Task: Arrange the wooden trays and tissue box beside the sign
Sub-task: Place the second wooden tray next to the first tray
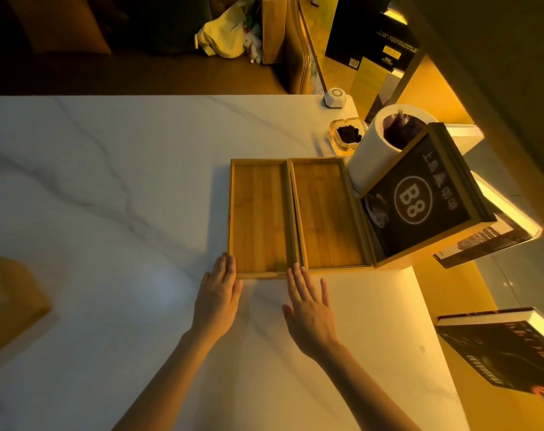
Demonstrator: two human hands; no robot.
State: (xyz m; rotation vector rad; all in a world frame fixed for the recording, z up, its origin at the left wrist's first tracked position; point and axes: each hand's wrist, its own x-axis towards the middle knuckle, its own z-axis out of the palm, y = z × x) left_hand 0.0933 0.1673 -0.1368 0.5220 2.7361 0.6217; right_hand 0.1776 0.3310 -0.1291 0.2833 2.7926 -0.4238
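Observation:
Two empty wooden trays lie side by side on the white marble table point(109, 213). The left tray point(259, 217) touches the right tray point(328, 213), which sits against the dark "B8" sign point(420, 200) in its wooden frame. My left hand point(217, 297) lies flat on the table, its fingertips at the left tray's near left corner. My right hand point(309, 306) is flat too, with fingertips touching the near edge where the two trays meet. Neither hand holds anything. A wooden box-like object point(9, 303) shows at the far left edge, blurred.
Behind the sign stands a white cylinder point(376, 150) with a dark inside. A glass ashtray point(346, 135) and a small white device point(335, 97) sit at the table's far right corner. Books point(507, 353) lie on the lit shelf to the right.

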